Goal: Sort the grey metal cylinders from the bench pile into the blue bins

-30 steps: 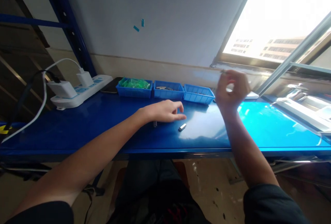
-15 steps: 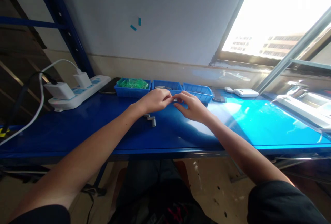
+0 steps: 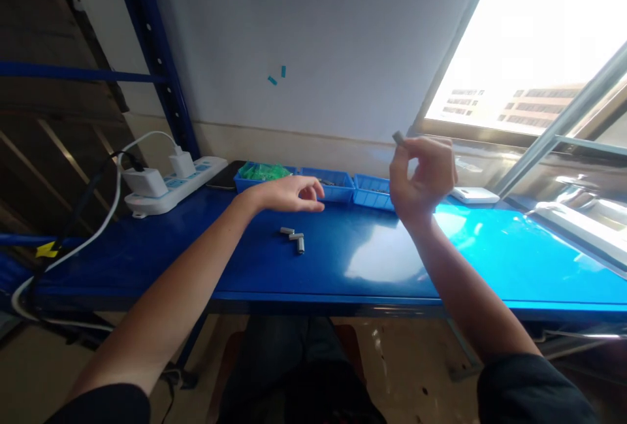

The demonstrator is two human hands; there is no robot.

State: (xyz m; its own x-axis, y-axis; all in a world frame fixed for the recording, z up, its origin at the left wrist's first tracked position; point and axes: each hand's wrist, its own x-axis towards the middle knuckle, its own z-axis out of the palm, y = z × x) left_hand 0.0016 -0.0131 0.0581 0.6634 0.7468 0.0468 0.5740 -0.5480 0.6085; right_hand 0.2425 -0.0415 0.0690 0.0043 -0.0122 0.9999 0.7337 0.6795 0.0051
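My blue table [image 3: 337, 274], mid-frame: small grey pieces [image 3: 300, 245], centre; three blue bins [image 3: 343, 195], above; white power strip [image 3: 183, 185], left

On the glossy blue table [image 3: 235, 278], the middle blue rectangular plastic bin [image 3: 337, 194] stands between 2 others: to its left, the left blue rectangular plastic bin [image 3: 245, 184] holding green plastic packets [image 3: 264, 172]; to its right, the right blue rectangular plastic bin [image 3: 372, 200]. Before the middle bin, slightly to its left, lie 3 small grey elongated pieces [image 3: 296, 236]. Far left of it rests a long white plastic power strip [image 3: 172, 194]; well to its right, a flat white rectangular box [image 3: 475, 196].
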